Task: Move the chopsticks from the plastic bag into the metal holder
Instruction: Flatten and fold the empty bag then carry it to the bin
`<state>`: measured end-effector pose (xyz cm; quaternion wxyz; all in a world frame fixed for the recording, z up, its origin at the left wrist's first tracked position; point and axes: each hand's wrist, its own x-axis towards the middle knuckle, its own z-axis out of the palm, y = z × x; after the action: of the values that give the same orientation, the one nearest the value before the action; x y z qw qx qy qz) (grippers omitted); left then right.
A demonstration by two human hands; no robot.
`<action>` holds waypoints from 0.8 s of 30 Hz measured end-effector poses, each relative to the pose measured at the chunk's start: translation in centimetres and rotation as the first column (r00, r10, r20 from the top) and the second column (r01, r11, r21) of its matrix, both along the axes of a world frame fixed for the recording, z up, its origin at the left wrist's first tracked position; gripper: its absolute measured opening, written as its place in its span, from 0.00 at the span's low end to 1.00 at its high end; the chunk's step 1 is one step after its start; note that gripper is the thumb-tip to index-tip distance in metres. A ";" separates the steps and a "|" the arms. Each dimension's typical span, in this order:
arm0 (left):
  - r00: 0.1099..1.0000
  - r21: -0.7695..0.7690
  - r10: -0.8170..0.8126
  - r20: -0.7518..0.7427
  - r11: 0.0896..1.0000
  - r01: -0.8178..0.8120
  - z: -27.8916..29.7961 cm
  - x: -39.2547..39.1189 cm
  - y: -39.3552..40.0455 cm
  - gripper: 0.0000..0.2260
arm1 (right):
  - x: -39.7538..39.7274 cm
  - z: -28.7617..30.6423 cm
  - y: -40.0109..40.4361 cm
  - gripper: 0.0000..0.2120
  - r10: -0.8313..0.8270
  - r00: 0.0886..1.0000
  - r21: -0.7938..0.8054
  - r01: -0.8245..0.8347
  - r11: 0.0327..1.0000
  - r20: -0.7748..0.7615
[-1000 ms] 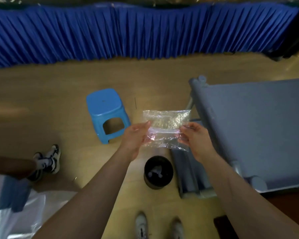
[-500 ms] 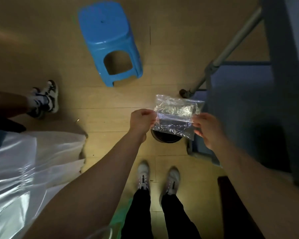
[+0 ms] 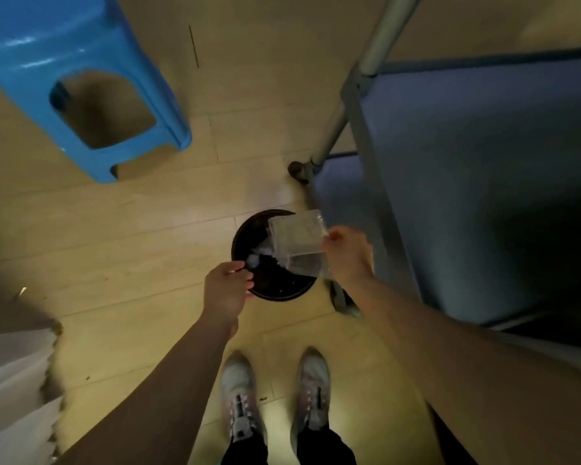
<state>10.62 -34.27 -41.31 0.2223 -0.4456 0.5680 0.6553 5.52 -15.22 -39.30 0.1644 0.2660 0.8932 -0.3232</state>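
A view looked straight down at a pale wooden floor. At far left lay a crumpled white plastic sheet. Above it, toward the top left, stood a blue plastic stool. Moving right, the person's left hand reached forward with its fingers curled loosely, empty, its fingertips at the near rim of a round black bin on the floor. White crumpled scraps showed inside the bin. Below, the person's two grey shoes pointed forward. Above the bin's right half hung a clear plastic bag, tilted, and it looked empty; no chopsticks could be made out in it. The right hand pinched the bag's right edge between thumb and fingers, otherwise closed. At far right stood a grey-blue metal-framed rack, its leg touching the floor just beyond the bin.
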 end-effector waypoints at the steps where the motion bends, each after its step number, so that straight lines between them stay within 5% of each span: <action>1: 1.000 -0.004 0.003 0.012 1.000 -0.003 -1.4 0.8 0.0 0.11 | 0.2 -2.0 -0.5 0.10 0.039 0.999 0.009 -0.039 0.999 -0.009; 9: 0.999 -0.011 0.023 -0.027 1.000 -0.023 -5.3 2.6 0.0 0.10 | -0.8 -11.9 -4.4 0.08 0.373 0.923 0.148 -0.383 0.912 0.088; 17: 0.997 -0.061 -0.026 -0.071 0.998 0.022 -7.7 2.8 -1.0 0.12 | -0.2 -20.0 -4.4 0.11 0.510 0.815 0.216 -0.570 0.793 0.276; 24: 0.998 -0.090 -0.030 -0.052 0.996 0.026 -8.8 2.4 -1.1 0.13 | -1.2 -21.5 -3.5 0.13 0.562 0.776 0.237 -0.625 0.743 0.285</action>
<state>13.05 -35.34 -50.10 0.1960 -0.4294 0.6088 0.6377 4.27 -18.77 -60.81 0.3004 0.0195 0.9505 -0.0774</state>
